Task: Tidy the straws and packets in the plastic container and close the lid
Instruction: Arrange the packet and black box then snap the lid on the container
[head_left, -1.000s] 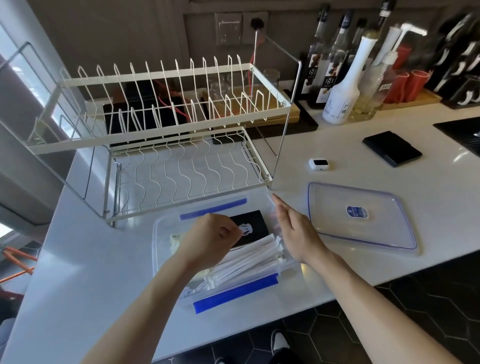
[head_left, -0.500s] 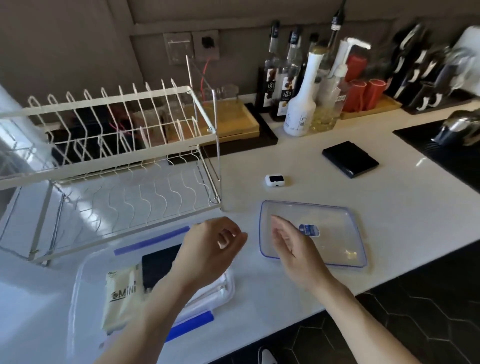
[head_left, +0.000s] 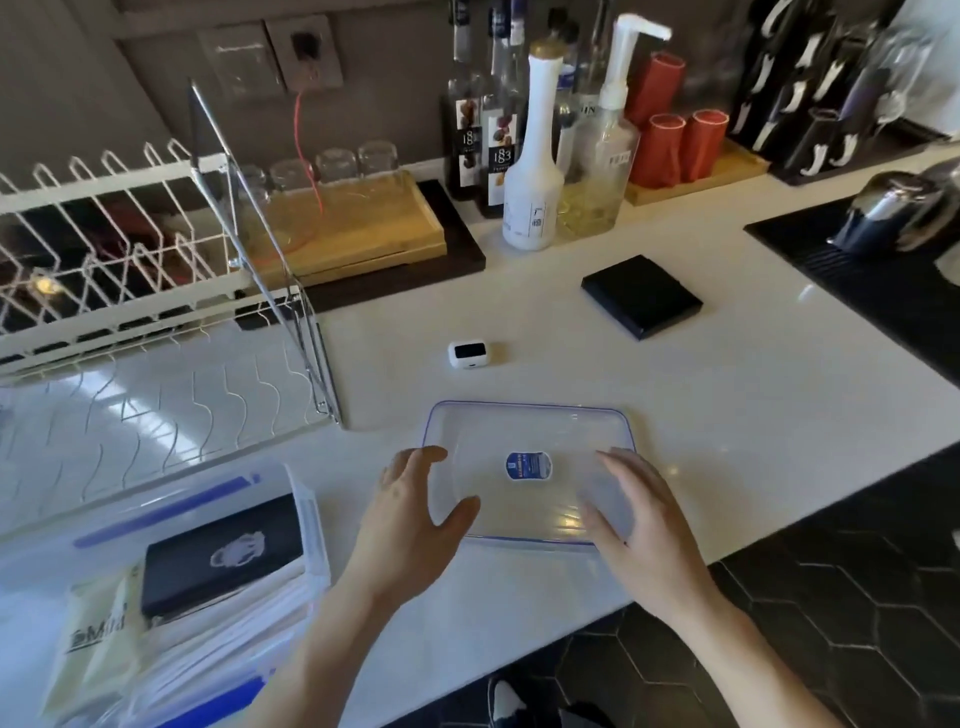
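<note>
A white countertop (head_left: 571, 332) fills the middle of the frame, glossy with bright reflections. Behind it along the top runs a dark grey wall (head_left: 78, 78) with a socket plate (head_left: 311, 54). Black hexagonal floor tiles (head_left: 831, 597) show at lower right.

There is one camera, on my head. It looks forward and down at the tabletop (head_left: 727, 395), close above my two hands, and sees as far as the back wall.
</note>
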